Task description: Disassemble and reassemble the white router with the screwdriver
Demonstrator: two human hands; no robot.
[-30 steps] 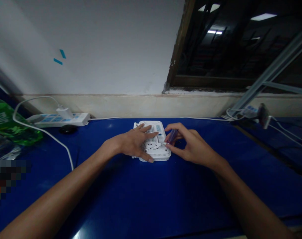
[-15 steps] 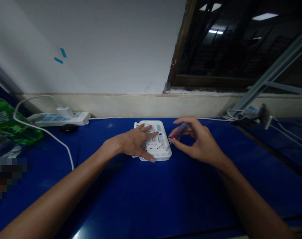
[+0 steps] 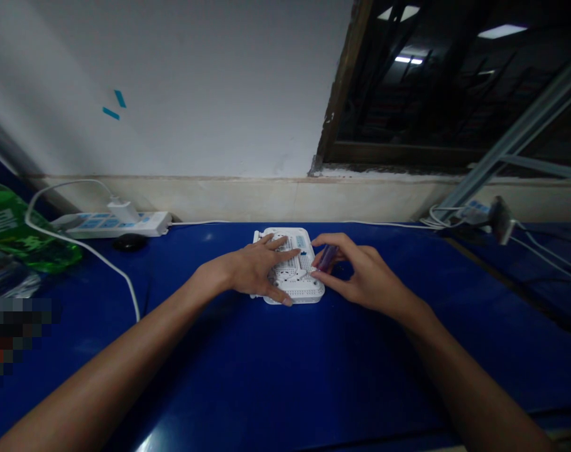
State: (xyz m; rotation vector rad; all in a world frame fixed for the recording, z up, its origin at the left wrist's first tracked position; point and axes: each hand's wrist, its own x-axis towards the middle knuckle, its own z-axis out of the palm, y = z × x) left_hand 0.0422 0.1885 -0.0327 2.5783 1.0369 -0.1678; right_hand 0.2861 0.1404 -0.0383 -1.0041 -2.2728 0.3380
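Observation:
A white plastic device with a perforated casing (image 3: 306, 291) lies flat on the blue table, near the wall. My left hand (image 3: 257, 269) rests on its left part with the fingers spread, covering some of the casing. In my right hand (image 3: 360, 271) is a screwdriver (image 3: 328, 257) with a see-through purplish handle, gripped between thumb and fingers. It is held tilted over the device's right side. The shaft and tip are too blurred to make out, so I cannot tell whether the tip touches the casing.
Along the wall at left lies a white power strip (image 3: 157, 224) with a plugged-in charger (image 3: 123, 211) and a trailing white cable. A black mouse (image 3: 130, 242) and a green plastic package (image 3: 26, 232) are nearby. A metal frame (image 3: 495, 150) and cables stand at right.
My right hand has shifted slightly left and down with the screwdriver, further over the device. My left hand and the device stay in place.

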